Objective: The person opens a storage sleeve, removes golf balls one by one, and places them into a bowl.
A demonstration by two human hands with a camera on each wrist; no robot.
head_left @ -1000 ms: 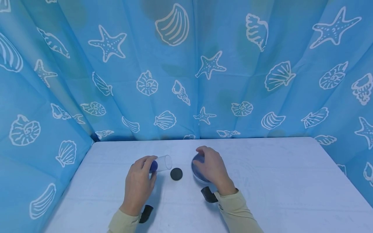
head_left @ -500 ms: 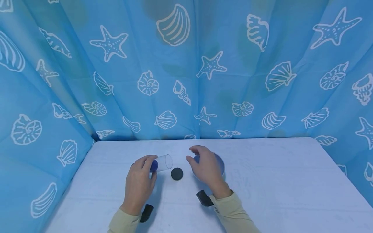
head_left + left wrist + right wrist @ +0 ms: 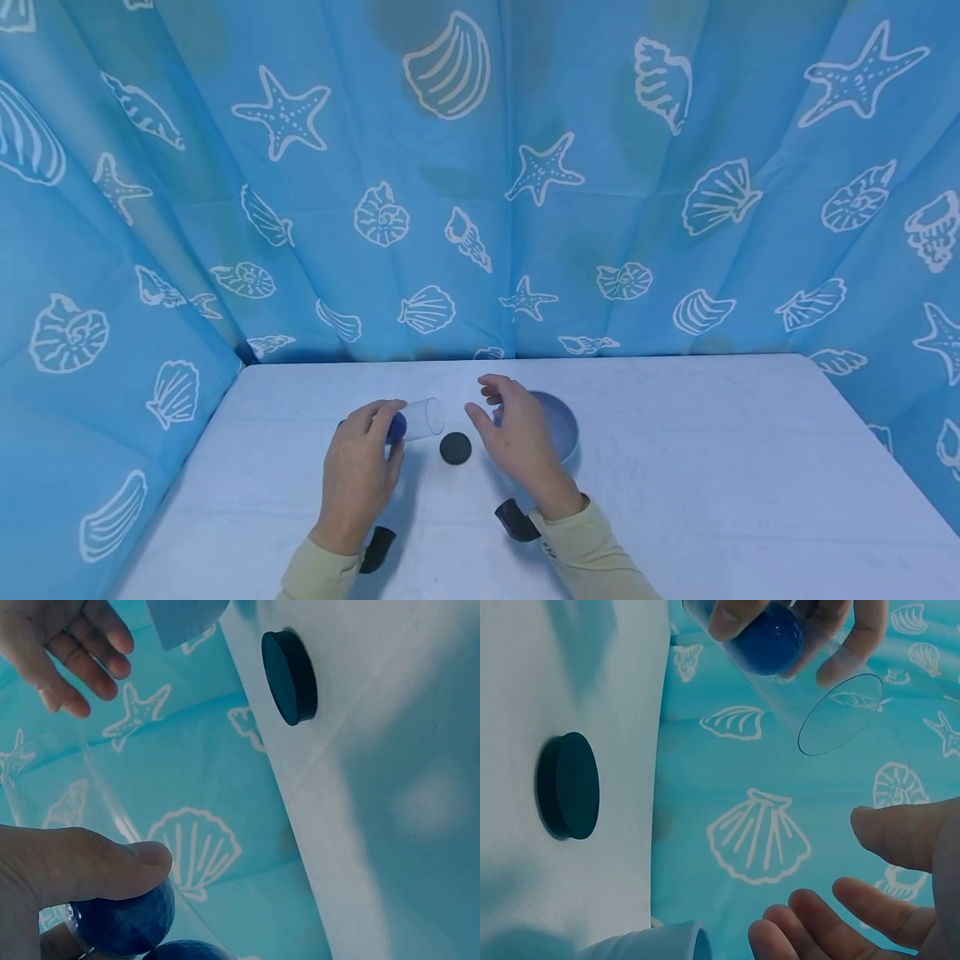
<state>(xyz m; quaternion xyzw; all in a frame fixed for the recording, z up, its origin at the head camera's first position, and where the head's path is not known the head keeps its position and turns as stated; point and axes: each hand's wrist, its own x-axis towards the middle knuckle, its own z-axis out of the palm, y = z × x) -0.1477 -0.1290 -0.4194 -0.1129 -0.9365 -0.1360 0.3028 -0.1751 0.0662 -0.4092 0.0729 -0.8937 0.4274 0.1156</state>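
My left hand grips a clear cylindrical jar, tilted with its open mouth toward the right. Inside it sits a blue dimpled golf ball, and the left wrist view shows part of a second golf ball below. My right hand hovers between the jar's mouth and a blue bowl, fingers spread loosely and nothing in them. It covers the bowl's left part in the head view. On the table, between the hands, lies a round black lid.
A white cloth covers the table, with a blue shell-print curtain behind it and along both sides. Each wrist carries a black camera mount, the right camera mount hanging low over the cloth.
My right hand has come out from over the bowl and moved left toward the jar's mouth, uncovering more of the bowl. The left hand and jar have stayed in place.
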